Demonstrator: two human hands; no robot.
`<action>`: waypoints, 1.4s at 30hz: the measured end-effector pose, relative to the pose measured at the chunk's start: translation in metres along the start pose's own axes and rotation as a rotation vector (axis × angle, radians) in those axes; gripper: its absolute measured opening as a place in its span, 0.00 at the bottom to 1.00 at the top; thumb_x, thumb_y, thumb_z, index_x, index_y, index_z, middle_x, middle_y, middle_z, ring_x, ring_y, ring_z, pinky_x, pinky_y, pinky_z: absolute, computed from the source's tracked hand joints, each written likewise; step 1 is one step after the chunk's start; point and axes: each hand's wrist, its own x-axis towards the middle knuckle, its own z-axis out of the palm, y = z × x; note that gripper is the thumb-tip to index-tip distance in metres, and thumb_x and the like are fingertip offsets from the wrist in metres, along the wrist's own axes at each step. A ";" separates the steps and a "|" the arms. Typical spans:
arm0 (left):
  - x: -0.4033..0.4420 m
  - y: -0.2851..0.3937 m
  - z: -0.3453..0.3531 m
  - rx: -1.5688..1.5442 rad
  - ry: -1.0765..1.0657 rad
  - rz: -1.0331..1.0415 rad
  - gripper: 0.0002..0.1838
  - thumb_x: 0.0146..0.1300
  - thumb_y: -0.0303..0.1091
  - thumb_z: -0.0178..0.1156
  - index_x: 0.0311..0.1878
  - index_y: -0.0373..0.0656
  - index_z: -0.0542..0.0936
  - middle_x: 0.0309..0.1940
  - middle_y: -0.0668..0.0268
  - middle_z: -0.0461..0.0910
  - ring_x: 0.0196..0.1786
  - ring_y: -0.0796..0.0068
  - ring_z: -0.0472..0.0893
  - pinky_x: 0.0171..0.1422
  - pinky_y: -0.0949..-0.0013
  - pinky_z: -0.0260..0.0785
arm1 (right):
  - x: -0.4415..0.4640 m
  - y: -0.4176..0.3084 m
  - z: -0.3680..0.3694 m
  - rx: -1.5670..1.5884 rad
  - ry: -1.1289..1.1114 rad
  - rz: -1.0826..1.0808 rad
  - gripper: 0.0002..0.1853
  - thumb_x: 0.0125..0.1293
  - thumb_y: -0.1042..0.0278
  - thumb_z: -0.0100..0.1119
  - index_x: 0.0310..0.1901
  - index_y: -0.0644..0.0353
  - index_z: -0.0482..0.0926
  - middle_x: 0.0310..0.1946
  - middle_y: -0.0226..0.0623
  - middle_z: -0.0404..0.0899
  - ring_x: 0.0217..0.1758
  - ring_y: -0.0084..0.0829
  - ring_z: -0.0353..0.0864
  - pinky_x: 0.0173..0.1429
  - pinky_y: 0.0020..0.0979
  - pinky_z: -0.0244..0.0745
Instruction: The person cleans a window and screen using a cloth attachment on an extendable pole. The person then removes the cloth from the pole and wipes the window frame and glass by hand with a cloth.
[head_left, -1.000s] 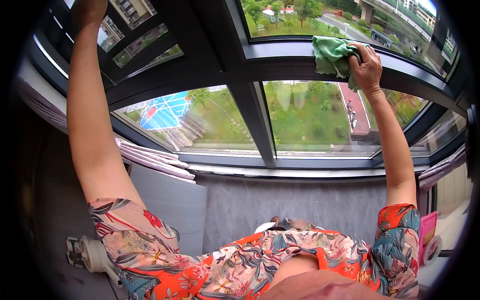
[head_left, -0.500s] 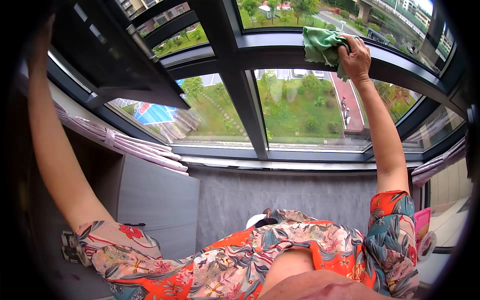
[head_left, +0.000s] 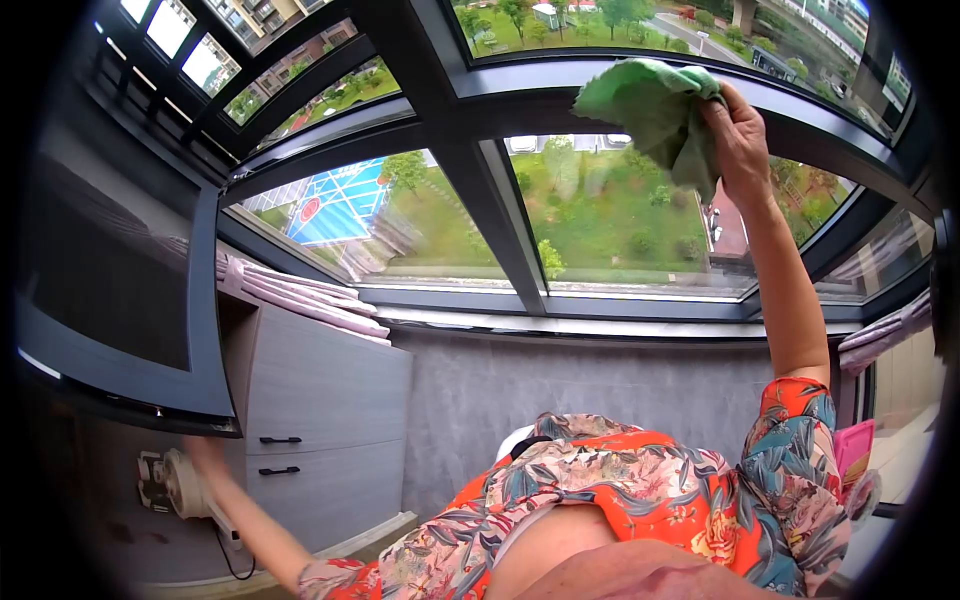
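Note:
A green cloth [head_left: 650, 105] hangs bunched from my right hand [head_left: 742, 145], whose fingers are closed round one end of it. Cloth and hand are in front of the dark crossbar [head_left: 530, 105] of the window frame, the loose part drooping to the left. On the left, the window sash [head_left: 205, 300] stands swung open into the room. My left hand [head_left: 205, 458] is low beside the sash's bottom corner, smeared by motion, its fingers partly hidden. Close to it, a cream-coloured device [head_left: 185, 485] sits on the counter.
A grey cabinet [head_left: 325, 400] with black handles stands left of my body. Tied pink curtains [head_left: 300, 300] hang at the left, more [head_left: 890, 325] at the right. Something pink [head_left: 853, 445] is at my right elbow. Lawn and a blue court show outside below.
The sash has swung inward and down to the left. My left hand has dropped from the upper left to near its bottom corner. The cloth has lifted off the crossbar and hangs looser.

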 end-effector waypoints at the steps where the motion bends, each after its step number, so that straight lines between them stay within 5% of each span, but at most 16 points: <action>1: -0.029 -0.075 -0.006 0.161 -0.202 -0.293 0.15 0.60 0.39 0.57 0.46 0.42 0.73 0.33 0.64 0.78 0.33 0.71 0.78 0.33 0.64 0.70 | -0.014 -0.009 0.018 0.095 -0.008 0.140 0.12 0.67 0.69 0.48 0.48 0.64 0.74 0.35 0.27 0.78 0.37 0.15 0.73 0.42 0.18 0.71; 2: -0.090 -0.099 0.084 0.351 -0.090 -0.434 0.14 0.57 0.39 0.61 0.42 0.44 0.74 0.33 0.65 0.79 0.32 0.73 0.78 0.30 0.67 0.68 | -0.025 -0.002 0.028 0.145 -0.105 0.265 0.12 0.67 0.67 0.49 0.47 0.64 0.74 0.34 0.28 0.78 0.36 0.16 0.74 0.41 0.19 0.73; 5: -0.166 -0.144 0.255 0.046 -0.598 -0.560 0.19 0.62 0.37 0.56 0.54 0.41 0.69 0.44 0.59 0.77 0.41 0.64 0.79 0.36 0.64 0.71 | -0.051 0.002 0.075 0.261 -0.256 0.642 0.13 0.67 0.69 0.48 0.50 0.62 0.73 0.37 0.31 0.78 0.35 0.18 0.76 0.40 0.21 0.76; 8: -0.190 -0.089 0.401 -0.422 -1.062 -0.378 0.31 0.63 0.44 0.54 0.65 0.45 0.57 0.55 0.59 0.70 0.57 0.60 0.71 0.51 0.55 0.71 | -0.072 0.027 0.130 0.158 -0.517 0.461 0.14 0.66 0.67 0.49 0.51 0.63 0.71 0.39 0.34 0.78 0.41 0.23 0.77 0.46 0.25 0.73; 12: -0.170 -0.051 0.482 -0.489 -1.013 -0.153 0.22 0.62 0.36 0.53 0.59 0.44 0.66 0.53 0.65 0.71 0.57 0.69 0.71 0.62 0.66 0.64 | -0.055 0.016 0.168 -0.281 -0.749 -0.139 0.22 0.65 0.63 0.51 0.58 0.61 0.63 0.42 0.42 0.76 0.48 0.30 0.74 0.51 0.31 0.70; 13: -0.150 -0.050 0.487 -0.537 -1.034 -0.100 0.19 0.62 0.34 0.53 0.57 0.43 0.68 0.52 0.64 0.71 0.56 0.70 0.71 0.61 0.65 0.64 | -0.034 -0.015 0.156 -0.220 -0.896 0.113 0.26 0.65 0.65 0.51 0.63 0.58 0.57 0.45 0.43 0.76 0.49 0.31 0.75 0.52 0.31 0.70; 19: -0.005 0.066 0.526 -0.371 -0.816 0.192 0.17 0.63 0.33 0.50 0.51 0.33 0.73 0.48 0.56 0.75 0.49 0.64 0.77 0.53 0.60 0.72 | 0.059 -0.013 0.016 -0.458 -0.101 -0.215 0.14 0.60 0.70 0.56 0.49 0.56 0.75 0.31 0.35 0.81 0.34 0.24 0.81 0.39 0.26 0.76; 20: 0.041 0.069 0.539 -0.482 -1.025 0.122 0.18 0.64 0.34 0.48 0.53 0.33 0.71 0.49 0.55 0.74 0.50 0.63 0.76 0.55 0.59 0.70 | 0.072 -0.001 -0.014 -0.565 0.042 -0.362 0.12 0.60 0.69 0.57 0.46 0.56 0.77 0.30 0.34 0.81 0.32 0.21 0.80 0.37 0.24 0.75; 24: 0.146 0.068 0.656 -0.567 -1.673 -0.174 0.20 0.68 0.40 0.42 0.57 0.37 0.68 0.52 0.54 0.72 0.54 0.61 0.74 0.59 0.59 0.68 | 0.073 -0.013 -0.063 -1.041 0.115 -0.152 0.09 0.63 0.73 0.53 0.44 0.60 0.78 0.32 0.29 0.80 0.35 0.17 0.77 0.40 0.17 0.72; 30: -0.080 0.134 0.887 -0.135 -1.900 -0.245 0.19 0.68 0.38 0.43 0.56 0.35 0.67 0.48 0.54 0.75 0.48 0.63 0.78 0.52 0.61 0.74 | 0.044 -0.019 -0.177 -0.956 0.159 -0.123 0.07 0.62 0.76 0.53 0.40 0.62 0.79 0.32 0.30 0.78 0.35 0.18 0.76 0.39 0.17 0.71; 33: -0.186 0.121 0.962 -0.055 -2.175 -0.329 0.18 0.68 0.37 0.44 0.56 0.35 0.66 0.46 0.55 0.76 0.46 0.64 0.80 0.50 0.62 0.76 | 0.029 -0.043 -0.196 -0.860 0.333 0.157 0.08 0.59 0.74 0.52 0.39 0.61 0.80 0.34 0.38 0.80 0.38 0.27 0.78 0.43 0.27 0.72; 34: -0.218 0.110 0.972 -0.031 -2.291 -0.310 0.22 0.68 0.42 0.43 0.59 0.36 0.65 0.52 0.54 0.72 0.52 0.63 0.75 0.56 0.60 0.71 | 0.023 -0.040 -0.204 -0.913 0.348 0.100 0.08 0.58 0.76 0.53 0.38 0.62 0.80 0.32 0.37 0.80 0.36 0.25 0.78 0.40 0.25 0.72; 36: -0.291 0.097 0.953 0.297 -1.993 -0.028 0.22 0.67 0.41 0.47 0.58 0.37 0.66 0.50 0.55 0.73 0.48 0.65 0.77 0.53 0.64 0.71 | 0.015 -0.028 -0.228 -1.015 0.365 -0.015 0.08 0.56 0.79 0.53 0.37 0.63 0.80 0.30 0.35 0.80 0.31 0.21 0.77 0.34 0.21 0.72; 37: -0.302 0.083 0.950 0.210 -2.041 -0.153 0.21 0.64 0.42 0.52 0.54 0.37 0.70 0.47 0.59 0.75 0.43 0.71 0.78 0.47 0.69 0.72 | 0.007 -0.026 -0.241 -0.980 0.339 0.027 0.07 0.56 0.79 0.53 0.36 0.64 0.79 0.29 0.35 0.80 0.32 0.21 0.77 0.36 0.21 0.72; 38: -0.262 0.081 0.864 0.122 -2.058 -0.288 0.21 0.61 0.43 0.56 0.50 0.37 0.74 0.44 0.62 0.77 0.37 0.76 0.79 0.40 0.75 0.74 | -0.018 -0.046 -0.160 -0.991 0.304 -0.024 0.07 0.56 0.79 0.53 0.36 0.64 0.79 0.29 0.35 0.80 0.32 0.20 0.77 0.36 0.21 0.71; 42: -0.219 0.092 0.814 0.408 -1.833 -0.025 0.23 0.60 0.42 0.58 0.55 0.40 0.71 0.48 0.66 0.75 0.46 0.77 0.75 0.49 0.72 0.69 | 0.005 -0.050 -0.141 -0.846 0.285 0.080 0.07 0.56 0.79 0.53 0.35 0.62 0.79 0.27 0.34 0.80 0.29 0.20 0.77 0.34 0.21 0.71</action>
